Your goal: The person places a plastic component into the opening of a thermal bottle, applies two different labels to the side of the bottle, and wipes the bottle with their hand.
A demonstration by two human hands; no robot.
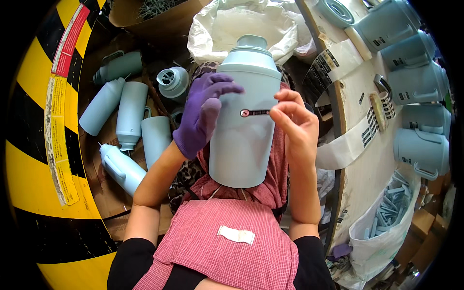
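A light blue jug (244, 154) rests on the person's lap, at the middle of the scene, its narrower top toward the far side and its base against the pink checked apron (208, 217). The left hand (200, 111), in a purple glove, is at the jug's left side, fingers curved over toward its front and thumb apart from them, gripping nothing; whether the fingertips touch the jug, one cannot tell. The bare right hand (297, 121) pinches the right end of a small black label (254, 113) between thumb and forefinger, in front of the jug; whether the label's round left end touches the surface is unclear. To the right, a table (360, 181) bears label sheets (345, 147) and more blue jugs (418, 82). Other blue jugs (131, 108) lie at left.
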